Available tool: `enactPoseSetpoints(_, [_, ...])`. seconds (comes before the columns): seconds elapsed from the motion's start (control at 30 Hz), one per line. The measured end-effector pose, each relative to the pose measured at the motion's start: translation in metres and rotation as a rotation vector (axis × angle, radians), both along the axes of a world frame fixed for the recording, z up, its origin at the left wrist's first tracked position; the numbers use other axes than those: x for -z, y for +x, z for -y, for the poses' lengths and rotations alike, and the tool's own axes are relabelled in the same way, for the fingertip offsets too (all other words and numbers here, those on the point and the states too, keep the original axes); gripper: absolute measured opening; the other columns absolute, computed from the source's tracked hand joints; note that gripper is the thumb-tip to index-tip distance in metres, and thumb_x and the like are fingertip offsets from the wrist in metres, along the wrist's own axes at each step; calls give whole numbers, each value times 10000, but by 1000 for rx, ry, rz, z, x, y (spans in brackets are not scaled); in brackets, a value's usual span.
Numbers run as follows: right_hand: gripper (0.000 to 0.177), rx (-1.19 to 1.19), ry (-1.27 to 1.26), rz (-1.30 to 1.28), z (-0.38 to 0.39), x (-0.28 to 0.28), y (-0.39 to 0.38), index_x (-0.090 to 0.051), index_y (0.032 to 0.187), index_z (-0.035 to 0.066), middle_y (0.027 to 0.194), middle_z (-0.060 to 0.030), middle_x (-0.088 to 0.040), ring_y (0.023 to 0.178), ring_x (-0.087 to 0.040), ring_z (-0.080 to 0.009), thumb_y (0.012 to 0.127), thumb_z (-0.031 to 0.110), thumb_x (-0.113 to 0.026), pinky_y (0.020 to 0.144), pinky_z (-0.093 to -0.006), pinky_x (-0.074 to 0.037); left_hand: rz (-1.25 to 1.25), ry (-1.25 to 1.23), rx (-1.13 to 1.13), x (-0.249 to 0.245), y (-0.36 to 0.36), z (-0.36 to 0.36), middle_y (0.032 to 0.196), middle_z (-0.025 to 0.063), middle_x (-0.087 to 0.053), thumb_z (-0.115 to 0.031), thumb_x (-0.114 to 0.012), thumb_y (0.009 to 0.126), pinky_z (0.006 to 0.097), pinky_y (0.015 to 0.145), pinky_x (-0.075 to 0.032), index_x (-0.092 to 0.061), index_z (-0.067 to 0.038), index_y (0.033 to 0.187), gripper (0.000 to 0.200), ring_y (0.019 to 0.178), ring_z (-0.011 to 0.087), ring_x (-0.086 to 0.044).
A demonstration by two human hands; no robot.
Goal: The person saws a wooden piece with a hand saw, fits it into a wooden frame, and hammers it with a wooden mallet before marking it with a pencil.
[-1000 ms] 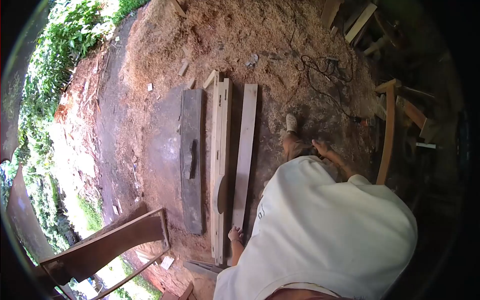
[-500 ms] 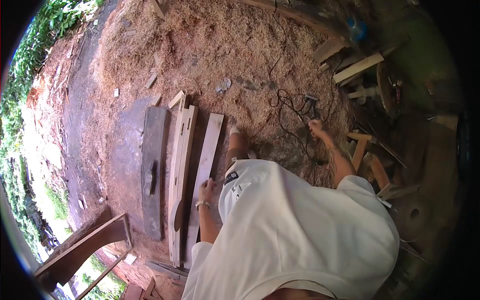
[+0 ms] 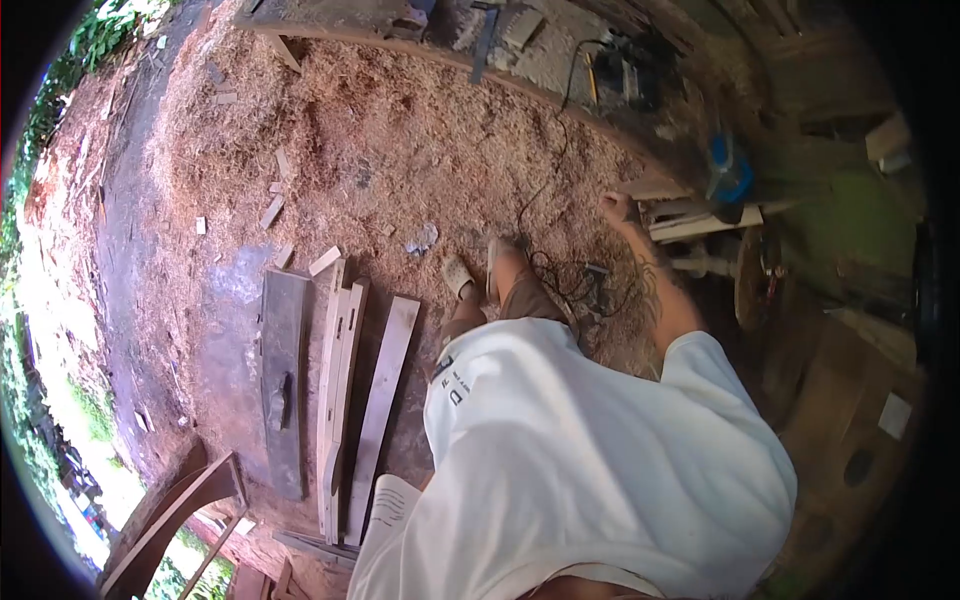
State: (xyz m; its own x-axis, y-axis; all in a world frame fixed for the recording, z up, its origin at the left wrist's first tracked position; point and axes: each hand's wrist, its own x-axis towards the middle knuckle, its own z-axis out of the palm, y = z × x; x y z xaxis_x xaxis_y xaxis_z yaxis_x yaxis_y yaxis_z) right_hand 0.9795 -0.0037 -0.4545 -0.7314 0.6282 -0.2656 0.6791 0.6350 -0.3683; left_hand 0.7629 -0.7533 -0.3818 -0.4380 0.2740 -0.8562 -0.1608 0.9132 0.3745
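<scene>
My right hand is stretched forward over the shavings, near the end of a wooden workbench. Its fingers look loosely curled, and I see nothing in them. Only the left sleeve shows on the other side; my left hand is out of sight behind my body. Left of my legs lie a pale plank, long slotted timbers and a dark board. A power tool with a black cord stands on the bench.
Shavings cover the floor around my feet. A tangled cord lies by my right leg. A blue object and stacked wood offcuts stand at right. A curved wooden frame is at lower left.
My view has shifted toward the workbench, which shows more now. My right hand has moved forward, away from beside the cord. My left hand has gone out of view, and both feet now show.
</scene>
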Motion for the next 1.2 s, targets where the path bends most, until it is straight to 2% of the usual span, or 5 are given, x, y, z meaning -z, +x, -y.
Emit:
enactPoseSetpoints(0.23, [301, 14, 24, 211, -106, -47, -188, -721, 1138, 51, 822, -58, -658, 775, -628, -153, 1041, 301, -584, 705, -341, -520, 2, -28, -470, -42, -24, -99, 1231, 266, -688, -328, -562, 977, 459, 988, -511, -693, -20, 1214, 410, 1159, 417, -655])
enactPoseSetpoints(0.53, [324, -235, 75, 421, -150, -16, -326, -725, 1154, 69, 900, -70, -677, 854, -638, -181, 1028, 339, -596, 776, -355, -513, 281, -7, -174, -100, 2, -174, 1263, 271, -674, -355, -560, 981, 452, 1024, -496, -671, -26, 1291, 465, 1186, 426, -638])
enactPoseSetpoints(0.67, [335, -294, 92, 423, -130, -37, -340, -726, 1162, 77, 935, -75, -685, 889, -643, -194, 1023, 355, -602, 807, -361, -510, -340, 87, -1066, -133, -64, -194, 1261, 185, -704, -332, -590, 980, 418, 1021, -505, -644, -27, 1315, 456, 1143, 332, -678])
enactPoseSetpoints(0.87, [353, -527, 26, 368, 16, -63, -391, -729, 1173, 89, 987, -83, -697, 941, -650, -213, 1014, 381, -610, 854, -370, -505, -508, 245, -897, -147, -44, -116, 1284, 184, -661, -339, -599, 993, 443, 1001, -509, -610, -58, 1332, 441, 1143, 358, -647])
enactPoseSetpoints(1.2, [384, -879, -83, 368, 447, -67, -388, -733, 1191, 109, 1073, -97, -717, 1029, -661, -245, 1000, 423, -623, 933, -385, -498, -267, -68, -1202, -57, 215, 191, 1247, 175, -685, -309, -619, 983, 454, 1002, -512, -657, -59, 1268, 381, 1170, 351, -651])
